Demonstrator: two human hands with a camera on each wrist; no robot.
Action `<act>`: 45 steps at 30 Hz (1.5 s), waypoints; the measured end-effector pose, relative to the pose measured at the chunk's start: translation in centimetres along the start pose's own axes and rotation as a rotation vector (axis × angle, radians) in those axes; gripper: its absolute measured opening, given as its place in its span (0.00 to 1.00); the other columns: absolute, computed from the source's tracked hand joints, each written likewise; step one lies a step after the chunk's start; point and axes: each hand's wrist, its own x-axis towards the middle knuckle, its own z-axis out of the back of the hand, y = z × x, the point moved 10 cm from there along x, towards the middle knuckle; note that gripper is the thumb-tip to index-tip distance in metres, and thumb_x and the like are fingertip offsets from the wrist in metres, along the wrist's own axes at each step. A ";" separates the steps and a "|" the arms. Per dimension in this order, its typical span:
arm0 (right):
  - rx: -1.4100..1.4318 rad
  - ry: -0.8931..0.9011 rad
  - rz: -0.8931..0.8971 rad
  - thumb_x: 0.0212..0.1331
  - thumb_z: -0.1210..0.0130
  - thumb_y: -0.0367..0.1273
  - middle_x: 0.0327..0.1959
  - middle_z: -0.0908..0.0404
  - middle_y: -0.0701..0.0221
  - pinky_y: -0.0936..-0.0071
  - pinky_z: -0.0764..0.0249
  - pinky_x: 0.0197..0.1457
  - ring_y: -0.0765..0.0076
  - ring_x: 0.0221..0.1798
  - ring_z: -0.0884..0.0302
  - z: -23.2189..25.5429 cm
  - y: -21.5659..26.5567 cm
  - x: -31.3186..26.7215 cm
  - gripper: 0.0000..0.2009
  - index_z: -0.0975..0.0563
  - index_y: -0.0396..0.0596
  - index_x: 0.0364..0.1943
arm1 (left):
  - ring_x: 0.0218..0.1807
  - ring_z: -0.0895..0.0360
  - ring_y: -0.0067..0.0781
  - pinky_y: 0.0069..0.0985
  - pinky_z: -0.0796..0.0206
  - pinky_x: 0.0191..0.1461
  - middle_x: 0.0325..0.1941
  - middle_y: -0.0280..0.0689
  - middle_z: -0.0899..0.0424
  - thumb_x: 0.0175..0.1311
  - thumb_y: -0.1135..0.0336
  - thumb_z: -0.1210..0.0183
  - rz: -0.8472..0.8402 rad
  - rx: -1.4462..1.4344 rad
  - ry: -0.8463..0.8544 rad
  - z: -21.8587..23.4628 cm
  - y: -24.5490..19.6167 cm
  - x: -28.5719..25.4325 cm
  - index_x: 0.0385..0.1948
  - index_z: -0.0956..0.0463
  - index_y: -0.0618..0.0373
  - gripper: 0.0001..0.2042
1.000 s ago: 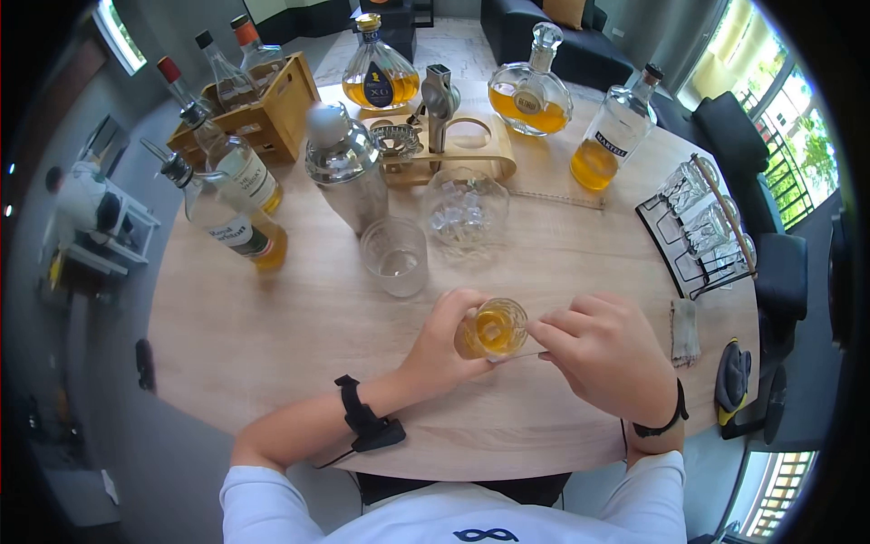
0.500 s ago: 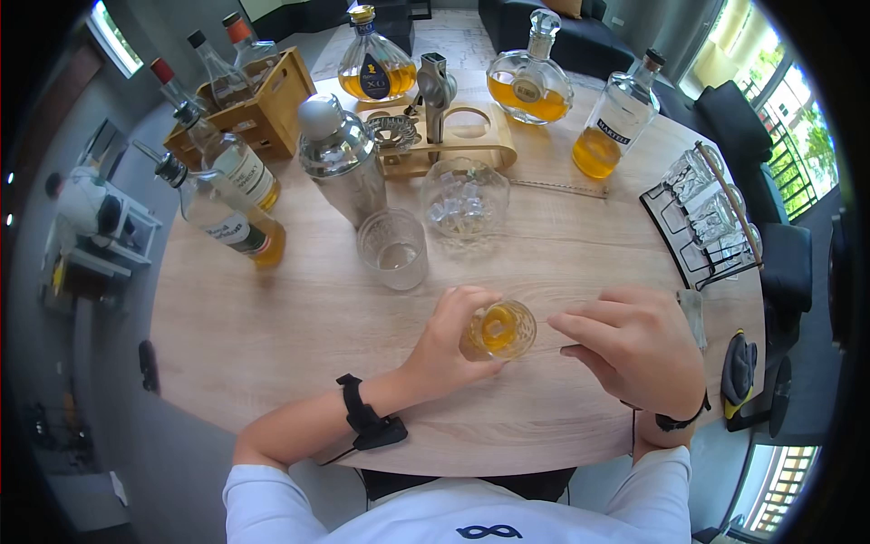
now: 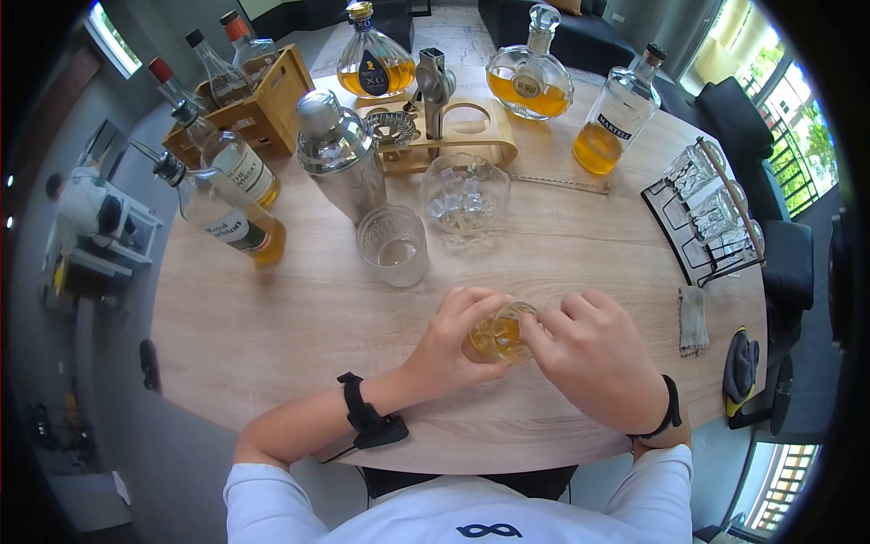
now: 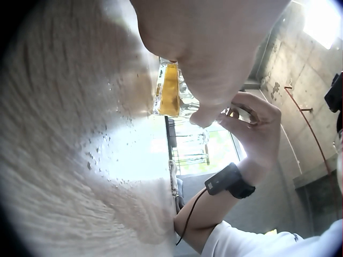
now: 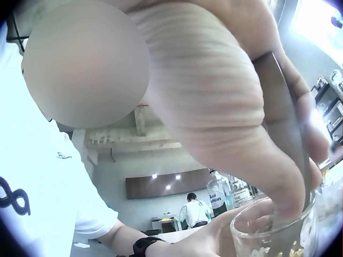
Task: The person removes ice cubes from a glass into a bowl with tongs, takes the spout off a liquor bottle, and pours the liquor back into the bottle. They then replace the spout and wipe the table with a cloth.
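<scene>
Pale matt wood grain across the table (image 3: 272, 317). Clear cut glass, glossy, for the tumbler (image 3: 497, 337) of amber liquid. Polished, mirror-bright metal on the shaker (image 3: 343, 159). Raw light wood on the crate (image 3: 272, 100). Thin black wire on the rack (image 3: 675, 231).

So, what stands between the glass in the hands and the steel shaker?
In the head view, an empty tumbler stands between the glass and the shaker; around it, bare table.
</scene>
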 end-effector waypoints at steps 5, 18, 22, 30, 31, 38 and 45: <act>0.011 0.026 -0.006 0.50 0.38 0.30 0.29 0.19 0.70 0.69 0.24 0.45 0.65 0.36 0.19 -0.1 -0.1 0.2 0.06 0.19 0.45 0.31 | 0.67 0.29 0.50 0.42 0.32 0.72 0.63 0.45 0.24 0.46 0.70 0.22 -0.009 0.007 -0.002 0.0 -0.2 0.1 0.67 0.24 0.57 0.38; 0.062 -0.014 -0.054 0.50 0.38 0.30 0.33 0.20 0.73 0.67 0.22 0.43 0.66 0.39 0.18 2.3 -2.0 -0.7 0.09 0.21 0.47 0.37 | 0.67 0.24 0.42 0.36 0.29 0.70 0.64 0.43 0.22 0.49 0.70 0.21 0.085 -0.049 -0.032 0.3 1.2 0.1 0.65 0.24 0.58 0.36; 0.109 0.009 -0.053 0.50 0.39 0.28 0.34 0.20 0.73 0.66 0.22 0.43 0.64 0.40 0.18 2.4 -3.0 -0.6 0.11 0.21 0.47 0.39 | 0.66 0.26 0.48 0.39 0.32 0.71 0.62 0.44 0.21 0.48 0.68 0.22 0.087 -0.084 -0.023 0.1 1.5 0.1 0.64 0.24 0.60 0.36; 0.138 0.000 -0.047 0.50 0.39 0.27 0.34 0.19 0.72 0.66 0.23 0.43 0.63 0.39 0.18 2.4 -2.6 -0.7 0.11 0.21 0.47 0.39 | 0.67 0.27 0.48 0.39 0.34 0.73 0.62 0.44 0.20 0.48 0.69 0.22 0.093 -0.074 -0.045 0.2 1.4 0.0 0.65 0.26 0.61 0.37; 0.118 -0.020 -0.047 0.50 0.39 0.27 0.34 0.19 0.72 0.66 0.23 0.43 0.63 0.39 0.18 2.7 -2.5 -0.8 0.10 0.21 0.47 0.39 | 0.67 0.27 0.48 0.39 0.34 0.73 0.62 0.44 0.20 0.48 0.69 0.22 0.096 -0.075 -0.047 0.2 1.5 0.0 0.65 0.26 0.61 0.37; 0.151 0.037 -0.047 0.50 0.39 0.27 0.34 0.19 0.72 0.65 0.23 0.44 0.62 0.40 0.18 1.9 -2.7 -0.5 0.11 0.21 0.46 0.40 | 0.66 0.27 0.48 0.39 0.34 0.71 0.61 0.44 0.21 0.49 0.69 0.23 0.105 -0.103 -0.044 0.2 1.6 0.0 0.63 0.26 0.61 0.35; 0.174 0.016 -0.059 0.50 0.39 0.26 0.33 0.18 0.72 0.65 0.23 0.44 0.62 0.39 0.18 2.1 -3.0 -0.7 0.11 0.21 0.46 0.40 | 0.65 0.23 0.39 0.34 0.29 0.69 0.63 0.41 0.22 0.50 0.71 0.22 0.078 -0.026 -0.012 0.1 1.3 0.0 0.66 0.27 0.58 0.37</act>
